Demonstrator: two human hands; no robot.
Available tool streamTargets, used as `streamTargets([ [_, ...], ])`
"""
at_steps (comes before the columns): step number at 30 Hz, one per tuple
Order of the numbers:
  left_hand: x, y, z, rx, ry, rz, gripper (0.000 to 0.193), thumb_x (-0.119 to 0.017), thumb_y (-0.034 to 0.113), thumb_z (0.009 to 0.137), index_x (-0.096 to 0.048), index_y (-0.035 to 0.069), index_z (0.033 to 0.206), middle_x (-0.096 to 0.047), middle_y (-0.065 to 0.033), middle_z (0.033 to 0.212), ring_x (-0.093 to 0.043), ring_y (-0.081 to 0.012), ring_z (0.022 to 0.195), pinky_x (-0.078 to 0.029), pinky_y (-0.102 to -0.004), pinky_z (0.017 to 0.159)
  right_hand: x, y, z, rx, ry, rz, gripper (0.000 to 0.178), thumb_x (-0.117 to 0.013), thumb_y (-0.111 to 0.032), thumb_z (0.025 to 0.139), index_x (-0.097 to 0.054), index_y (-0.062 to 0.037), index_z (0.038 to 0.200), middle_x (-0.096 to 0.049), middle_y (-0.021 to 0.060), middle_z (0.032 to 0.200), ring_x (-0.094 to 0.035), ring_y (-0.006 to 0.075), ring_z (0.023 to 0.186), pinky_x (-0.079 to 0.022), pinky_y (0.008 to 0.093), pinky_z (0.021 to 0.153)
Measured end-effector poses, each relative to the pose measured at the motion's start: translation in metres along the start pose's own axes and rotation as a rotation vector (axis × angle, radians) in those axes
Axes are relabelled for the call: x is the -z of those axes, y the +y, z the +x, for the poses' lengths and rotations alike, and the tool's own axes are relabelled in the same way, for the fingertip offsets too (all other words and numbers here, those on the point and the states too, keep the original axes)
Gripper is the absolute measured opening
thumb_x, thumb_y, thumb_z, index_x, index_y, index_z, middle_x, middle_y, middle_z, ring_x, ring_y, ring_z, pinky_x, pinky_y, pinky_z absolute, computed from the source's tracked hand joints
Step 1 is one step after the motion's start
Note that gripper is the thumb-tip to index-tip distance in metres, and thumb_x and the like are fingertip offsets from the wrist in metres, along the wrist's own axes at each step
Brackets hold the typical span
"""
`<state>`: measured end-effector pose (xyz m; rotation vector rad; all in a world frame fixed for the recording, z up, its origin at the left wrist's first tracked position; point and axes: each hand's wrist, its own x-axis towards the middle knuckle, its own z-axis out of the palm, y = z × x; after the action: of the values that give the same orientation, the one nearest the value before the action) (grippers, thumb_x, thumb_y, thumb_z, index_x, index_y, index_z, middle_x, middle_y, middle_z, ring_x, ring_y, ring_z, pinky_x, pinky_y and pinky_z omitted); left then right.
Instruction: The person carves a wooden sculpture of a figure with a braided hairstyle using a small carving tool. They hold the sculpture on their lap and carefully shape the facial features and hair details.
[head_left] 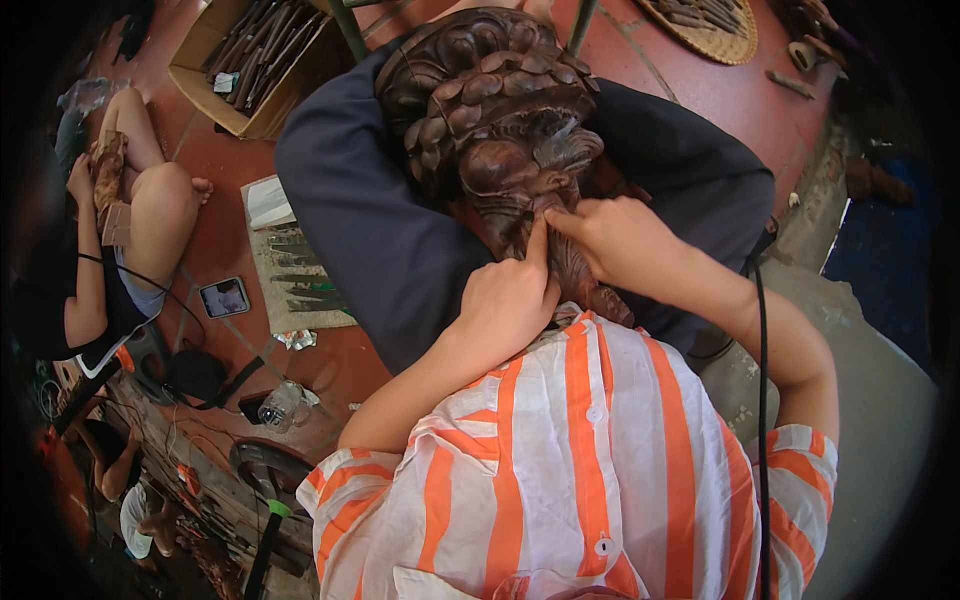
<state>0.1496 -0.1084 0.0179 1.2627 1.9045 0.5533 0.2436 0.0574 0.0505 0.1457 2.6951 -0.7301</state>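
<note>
A dark brown carved wooden sculpture [500,130], with rounded knobs and curling grooves, rests in my lap between my legs. My left hand [508,295] presses its straight index finger against the narrower lower part of the carving, its other fingers curled in. From the right, my right hand [615,240] meets it at the same spot, thumb and fingers pinched closely together. The two hands' fingertips almost touch. Whatever lies between the fingers, if anything, is too small or hidden to make out.
A cardboard box [185,75] of long tools stands at the upper left. Files lie on a pale mat [262,255], with a phone [225,297] beside it. A woven tray [742,40] sits far right. A black cable [762,400] hangs by my right arm. Another person sits at left.
</note>
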Motion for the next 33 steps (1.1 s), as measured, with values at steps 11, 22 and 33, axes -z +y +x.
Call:
streamTargets([
  [11, 0.004, 0.003, -0.003, 0.010, -0.023, -0.007, 0.068, -0.057, 0.021, 0.085, -0.033, -0.011, 0.140, -0.059, -0.0209, 0.055, -0.060, -0.0387, 0.050, -0.051, -0.0482, 0.054, 0.006, 0.000, 0.002, 0.002, -0.081, 0.032, 0.033, -0.058, -0.004, 0.077, -0.064, -0.0038, 0.110, -0.062, 0.0161, 0.074, -0.063, 0.0352, 0.067, -0.050, 0.0444, 0.059],
  [22, 0.003, 0.003, -0.006, 0.018, -0.122, -0.013, 0.069, -0.057, 0.020, 0.086, -0.029, -0.009, 0.143, -0.058, -0.0200, 0.054, -0.060, -0.0376, 0.050, -0.051, -0.0475, 0.056, -0.009, 0.004, -0.007, 0.013, -0.025, 0.041, 0.039, -0.060, -0.006, 0.076, -0.064, -0.0029, 0.115, -0.064, 0.0160, 0.077, -0.064, 0.0351, 0.068, -0.051, 0.0431, 0.061],
  [33, 0.000, 0.005, 0.000, 0.030, -0.057, -0.012, 0.070, -0.057, 0.022, 0.086, -0.029, -0.010, 0.142, -0.060, -0.0225, 0.058, -0.061, -0.0394, 0.052, -0.051, -0.0481, 0.055, -0.005, 0.007, -0.003, 0.021, 0.043, -0.036, 0.040, -0.061, -0.008, 0.076, -0.064, -0.0047, 0.116, -0.062, 0.0149, 0.075, -0.063, 0.0343, 0.067, -0.050, 0.0432, 0.059],
])
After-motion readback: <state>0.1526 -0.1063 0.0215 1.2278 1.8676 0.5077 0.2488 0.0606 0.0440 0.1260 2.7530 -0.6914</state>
